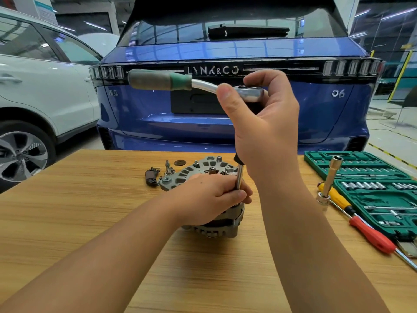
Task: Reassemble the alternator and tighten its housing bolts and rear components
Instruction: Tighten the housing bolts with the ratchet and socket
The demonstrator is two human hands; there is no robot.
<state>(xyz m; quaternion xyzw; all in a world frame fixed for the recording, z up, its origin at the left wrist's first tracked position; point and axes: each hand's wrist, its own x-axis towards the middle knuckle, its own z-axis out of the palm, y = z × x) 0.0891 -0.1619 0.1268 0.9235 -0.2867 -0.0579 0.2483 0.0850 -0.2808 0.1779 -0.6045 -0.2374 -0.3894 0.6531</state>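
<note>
alternator point(216, 213): sitting on the wooden table point(90, 199) near the middle, rear face up; probably heavy cast metal, stiff, not sliding around much, so gripping round the housing rim looks like the way to go

left hand point(209, 195): wrapping over the top of the housing, fingers also curling round the lower extension bar point(239, 178), steadying both

right hand point(264, 118): clamping round the ratchet point(194, 83) head up high, thumb pressing on the shank, green handle sticking out to the left

bolt: hiding under the left hand, so can't tell which one the socket is sitting on

loose bits point(161, 171): lying just behind the alternator, small and easy to knock off the table

socket case point(370, 188): lying open on the right, two screwdrivers point(352, 213) resting by its edge

writing: reading "LYNK&CO" and "06" on the blue car point(225, 123); nothing legible on the tools
</note>
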